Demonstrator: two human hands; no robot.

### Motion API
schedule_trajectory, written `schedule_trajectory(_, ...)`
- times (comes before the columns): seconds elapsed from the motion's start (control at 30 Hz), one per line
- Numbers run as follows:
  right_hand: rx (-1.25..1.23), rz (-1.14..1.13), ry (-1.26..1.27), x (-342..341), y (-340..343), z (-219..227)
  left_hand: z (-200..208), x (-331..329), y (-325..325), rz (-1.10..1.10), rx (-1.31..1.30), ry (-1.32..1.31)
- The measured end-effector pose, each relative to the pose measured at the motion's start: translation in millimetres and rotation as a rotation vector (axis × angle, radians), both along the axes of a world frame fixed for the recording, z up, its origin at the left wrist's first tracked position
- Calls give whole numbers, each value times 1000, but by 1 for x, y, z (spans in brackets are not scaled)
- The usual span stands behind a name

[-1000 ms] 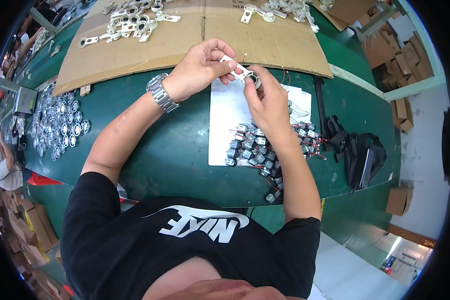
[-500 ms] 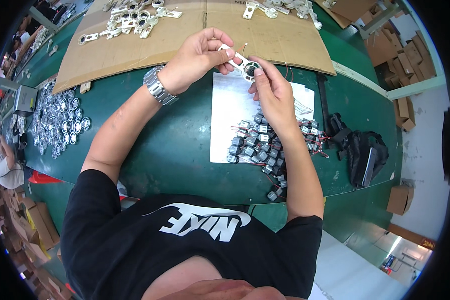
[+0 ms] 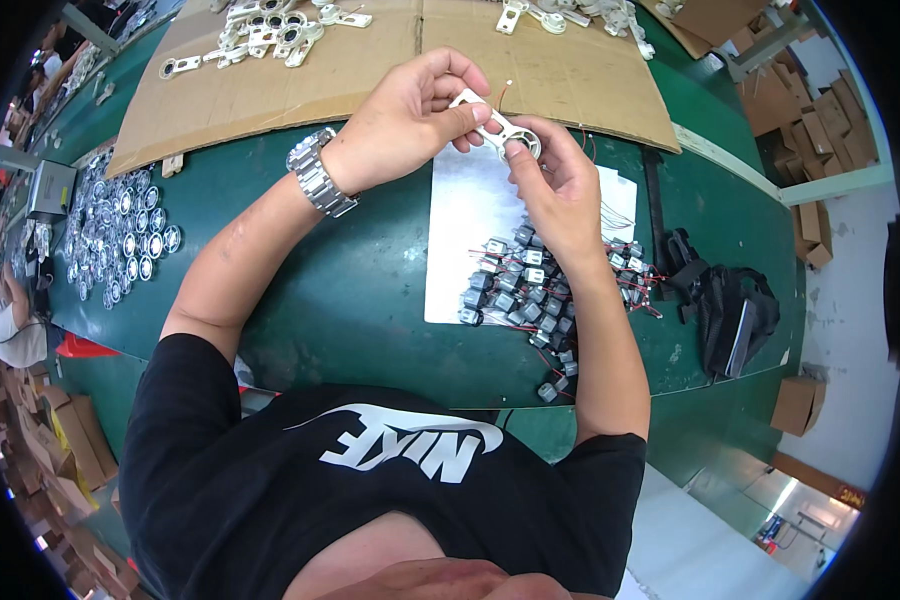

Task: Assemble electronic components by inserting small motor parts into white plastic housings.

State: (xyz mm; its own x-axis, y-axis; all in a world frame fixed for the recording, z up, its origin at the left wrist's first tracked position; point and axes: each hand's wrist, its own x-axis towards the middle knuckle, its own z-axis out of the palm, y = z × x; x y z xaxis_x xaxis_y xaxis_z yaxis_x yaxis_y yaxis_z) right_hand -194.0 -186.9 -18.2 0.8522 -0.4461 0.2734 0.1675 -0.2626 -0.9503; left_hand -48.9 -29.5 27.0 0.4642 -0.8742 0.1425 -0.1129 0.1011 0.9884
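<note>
Above the far part of the green table, both my hands hold a white plastic housing [image 3: 492, 122] with a long narrow end and a round ring end. My left hand [image 3: 405, 125] pinches the narrow end between thumb and fingers. At the ring, my right hand [image 3: 562, 190] is closed, its thumb lying on the near rim and its fingers behind. A thin red wire [image 3: 502, 97] sticks up beside the housing. The inside of the ring is partly covered by my right thumb.
Small silver motors [image 3: 535, 300] with red wires lie heaped on a white sheet [image 3: 453, 240] beneath my right forearm. Shiny round parts [image 3: 130, 235] spread at left. More white housings [image 3: 270, 38] rest on cardboard [image 3: 370, 85]. A black bag [image 3: 735, 310] lies right; another person [image 3: 15, 325] sits far left.
The housing and both hands sit slightly farther right in view, and the ring end has turned a little. My grip on both ends stays much the same.
</note>
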Motion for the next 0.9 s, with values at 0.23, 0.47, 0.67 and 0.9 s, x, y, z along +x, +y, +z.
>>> schedule_trajectory(0.23,239,74,58,-2,-3,11,3,1,2,-3,-7,0)
schedule_trajectory(0.47,311,83,64,-3,-2,13,3,0,2,-12,-12,19)
schedule_trajectory(0.67,188,65,88,-5,-6,6,0,-9,-1,-8,-1,19)
schedule_trajectory(0.9,270,73,105,-1,-4,10,-2,-6,-1,63,-11,22)
